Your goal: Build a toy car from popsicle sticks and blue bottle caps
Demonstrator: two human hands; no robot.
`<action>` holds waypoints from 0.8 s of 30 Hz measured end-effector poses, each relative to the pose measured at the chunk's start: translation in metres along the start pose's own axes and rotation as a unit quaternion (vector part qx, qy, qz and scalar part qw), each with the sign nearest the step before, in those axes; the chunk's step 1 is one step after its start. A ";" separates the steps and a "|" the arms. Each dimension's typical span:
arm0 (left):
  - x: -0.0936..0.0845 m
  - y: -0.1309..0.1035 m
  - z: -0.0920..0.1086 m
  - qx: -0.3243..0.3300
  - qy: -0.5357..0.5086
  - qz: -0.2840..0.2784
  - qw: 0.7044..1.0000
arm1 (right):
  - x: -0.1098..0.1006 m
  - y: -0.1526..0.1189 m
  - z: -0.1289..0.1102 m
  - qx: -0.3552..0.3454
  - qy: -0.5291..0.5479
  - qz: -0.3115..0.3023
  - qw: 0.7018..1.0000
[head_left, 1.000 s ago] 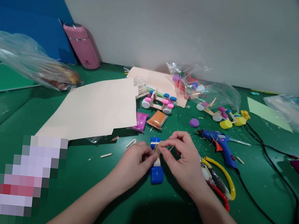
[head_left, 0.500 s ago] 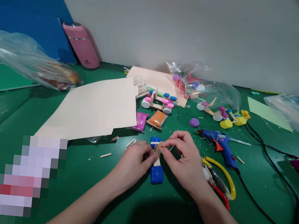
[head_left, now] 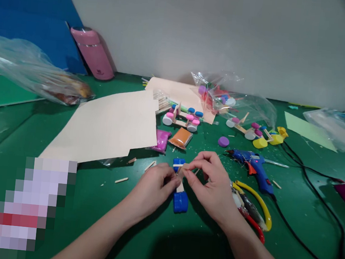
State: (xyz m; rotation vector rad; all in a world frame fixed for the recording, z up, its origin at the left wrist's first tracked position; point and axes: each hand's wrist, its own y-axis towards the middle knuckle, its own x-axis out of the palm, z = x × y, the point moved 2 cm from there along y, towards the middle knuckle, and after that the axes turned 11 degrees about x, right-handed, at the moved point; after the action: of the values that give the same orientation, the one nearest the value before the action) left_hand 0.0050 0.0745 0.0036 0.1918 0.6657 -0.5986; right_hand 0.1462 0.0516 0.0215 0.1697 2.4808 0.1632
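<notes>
Between my hands, a small assembly lies on the green table, with a wooden strip (head_left: 180,187) running between a blue block (head_left: 180,202) at its near end and another blue block (head_left: 178,161) at its far end. A short wooden piece (head_left: 181,172) stands over the strip. My left hand (head_left: 158,185) pinches this piece from the left, thumb and fingers together. From the right, my right hand (head_left: 209,178) pinches its upper edge between thumb and index finger. A thin stick (head_left: 178,165) lies across the far blue block.
A blue glue gun (head_left: 253,163) and yellow-and-red-handled pliers (head_left: 255,206) lie right, with a black cable. Beyond are clay packets (head_left: 180,138), small wheeled models (head_left: 181,117) and plastic bags. Cream card (head_left: 105,127) lies left; a pink bottle (head_left: 93,52) leans on the wall.
</notes>
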 end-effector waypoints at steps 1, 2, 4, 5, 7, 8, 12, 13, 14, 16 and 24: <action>0.000 0.000 0.000 -0.002 -0.001 -0.002 1.000 | 0.000 0.000 0.000 0.001 0.001 -0.001 1.000; 0.000 0.001 0.000 -0.002 -0.003 -0.004 1.000 | 0.000 0.000 -0.001 0.001 0.004 -0.001 1.000; -0.001 0.002 0.001 0.000 -0.006 -0.007 1.000 | 0.000 0.000 -0.001 0.001 0.008 -0.002 1.000; -0.001 0.002 0.001 0.000 -0.007 -0.008 1.000 | 0.000 0.000 -0.001 0.000 0.010 -0.001 1.000; -0.002 0.002 0.001 0.001 -0.007 -0.009 1.000 | 0.000 0.000 -0.002 -0.002 0.011 -0.001 1.000; -0.002 0.002 0.001 0.001 -0.006 -0.010 1.000 | 0.000 0.000 -0.002 -0.003 0.012 0.000 1.000; -0.002 0.003 0.000 0.007 -0.003 -0.022 1.000 | 0.001 -0.001 -0.002 -0.002 0.014 -0.002 1.000; -0.002 0.003 -0.001 0.008 -0.001 -0.024 1.000 | 0.001 -0.001 -0.002 -0.003 0.014 -0.001 1.000; -0.002 0.003 -0.001 0.009 0.001 -0.025 1.000 | 0.001 -0.001 -0.001 -0.004 0.014 0.000 1.000; -0.002 0.002 -0.002 0.009 0.006 -0.030 0.999 | 0.001 -0.001 -0.001 -0.006 0.013 0.003 1.000; -0.003 0.003 -0.001 0.015 0.006 -0.038 0.999 | 0.000 0.002 -0.004 -0.005 0.006 0.010 1.000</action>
State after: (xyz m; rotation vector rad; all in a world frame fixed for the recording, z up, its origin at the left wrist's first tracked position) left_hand 0.0042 0.0788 0.0046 0.1992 0.6778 -0.6822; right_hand 0.1443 0.0534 0.0252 0.1893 2.4912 0.1867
